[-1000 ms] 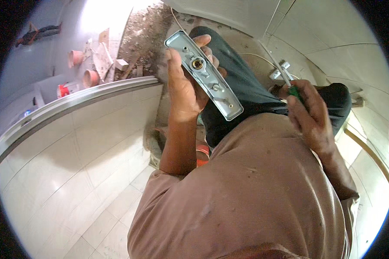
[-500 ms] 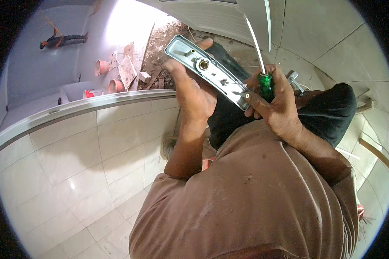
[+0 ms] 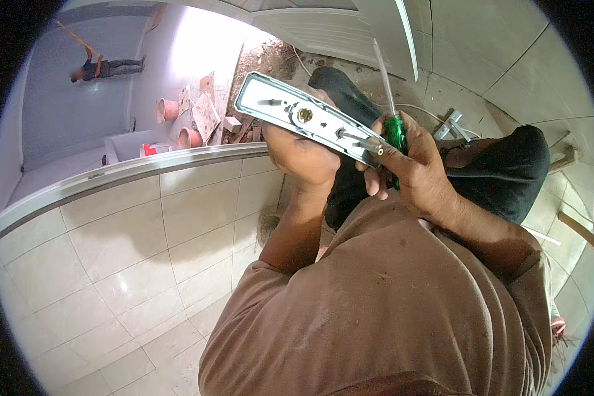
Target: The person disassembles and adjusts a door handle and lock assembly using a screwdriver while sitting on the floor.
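A long silver door handle plate (image 3: 303, 113) is tilted in front of me, its hollow back facing up. That back shows a round brass-coloured socket and metal posts. My left hand (image 3: 303, 155) is closed round the plate from below and the near side. In my right hand (image 3: 416, 155) is a screwdriver with a green handle (image 3: 395, 134); its pale shaft points up and away from the plate. The right thumb and fingers also reach the plate's right end, by a post. A silver metal fitting (image 3: 451, 124) lies on the floor beyond my right hand.
A white louvred door panel (image 3: 323, 30) stands ahead. A metal sill (image 3: 132, 160) runs along the left. Past it are pinkish buckets (image 3: 190, 138), broken tiles (image 3: 206, 112) and another person (image 3: 109, 68) holding a long pole. My bent legs (image 3: 508, 175) are beneath the work.
The plate has turned flatter, its far end moving left and down. My left hand has rolled further under it. The screwdriver has shifted slightly left and down with my right hand.
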Motion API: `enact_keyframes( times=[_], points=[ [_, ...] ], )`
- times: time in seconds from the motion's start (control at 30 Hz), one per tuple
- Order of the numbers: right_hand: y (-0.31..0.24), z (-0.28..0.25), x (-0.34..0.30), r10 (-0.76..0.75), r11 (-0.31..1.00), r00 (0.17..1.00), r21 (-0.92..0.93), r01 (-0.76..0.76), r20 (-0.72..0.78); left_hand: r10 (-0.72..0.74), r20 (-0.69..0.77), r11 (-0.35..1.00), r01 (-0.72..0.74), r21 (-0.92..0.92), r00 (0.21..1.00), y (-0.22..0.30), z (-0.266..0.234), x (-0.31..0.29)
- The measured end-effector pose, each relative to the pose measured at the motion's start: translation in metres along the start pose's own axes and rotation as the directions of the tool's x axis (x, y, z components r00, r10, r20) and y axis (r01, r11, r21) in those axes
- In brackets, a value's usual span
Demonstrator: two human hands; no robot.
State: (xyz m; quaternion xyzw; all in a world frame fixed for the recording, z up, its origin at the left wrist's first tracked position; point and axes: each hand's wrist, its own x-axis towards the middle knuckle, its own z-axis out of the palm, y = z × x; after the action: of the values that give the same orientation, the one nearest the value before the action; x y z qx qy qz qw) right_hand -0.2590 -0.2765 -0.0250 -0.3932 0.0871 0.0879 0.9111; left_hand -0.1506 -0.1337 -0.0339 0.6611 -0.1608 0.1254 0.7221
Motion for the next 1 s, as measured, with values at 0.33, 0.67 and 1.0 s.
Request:
enact_keyframes(
  times=[0.33,0.67,1.0],
  points=[
    [-0.006,0.007,0.003,-0.101,0.995,0.995,0.012,0.101,0.016,-0.343,0.042,0.871,0.334,-0.360,0.938,-0.012,0.005,0.005],
    [-0.002,0.020,-0.003,0.037,0.973,0.991,0.220,-0.066,0.132,-0.080,0.313,0.820,0.242,-0.519,0.946,-0.007,0.011,0.033],
    [-0.004,0.020,0.001,-0.008,0.975,0.995,0.221,-0.015,0.101,0.162,0.536,0.763,0.240,-0.600,0.828,-0.032,0.010,0.057]
  ],
)
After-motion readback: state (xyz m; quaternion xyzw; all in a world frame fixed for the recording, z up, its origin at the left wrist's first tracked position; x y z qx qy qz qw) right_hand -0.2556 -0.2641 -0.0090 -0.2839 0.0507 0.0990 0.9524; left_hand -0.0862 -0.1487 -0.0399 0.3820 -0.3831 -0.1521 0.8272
